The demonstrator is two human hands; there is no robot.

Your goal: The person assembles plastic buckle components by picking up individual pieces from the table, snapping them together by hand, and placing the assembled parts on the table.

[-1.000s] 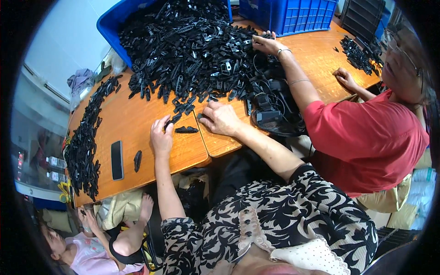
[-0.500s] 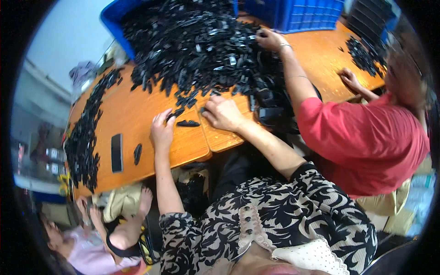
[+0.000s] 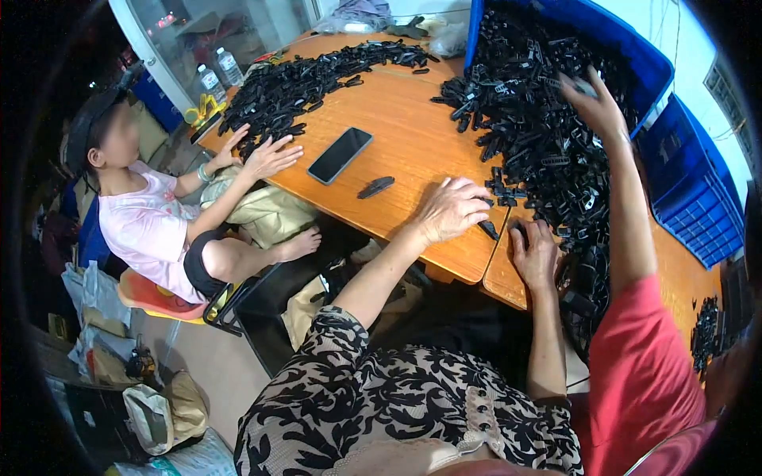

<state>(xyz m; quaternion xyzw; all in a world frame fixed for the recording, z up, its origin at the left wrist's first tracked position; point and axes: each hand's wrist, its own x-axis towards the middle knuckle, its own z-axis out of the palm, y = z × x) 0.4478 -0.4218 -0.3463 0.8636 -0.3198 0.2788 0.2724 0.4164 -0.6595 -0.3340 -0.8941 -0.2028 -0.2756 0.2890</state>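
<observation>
Fingers of your left hand are bent and slightly spread, palm down over the table; you cannot tell from here whether they grip anything, as the tips meet dark pieces. Just beneath them a slim black clip slants from upper left to lower right, its lower end aimed at the seam in the wood; whether it touches your fingertips is unclear. Your right hand, across the seam, is half curled, with a dark bit by the thumb too small to make out, so its hold is uncertain too.

Farther left, a single black piece lies alone, long and gently bowed, its axis rising from lower left to upper right. Beyond it is a smooth, dark-screened phone, tilted the same way.

Ahead of your hands, a heap of glossy, ridged black clips points every which way, spilling from a blue plastic bin cut by the picture's top edge. A co-worker's blurred hand hides part of it. On the left, a curved band of similar pieces overlaps too densely to separate.
</observation>
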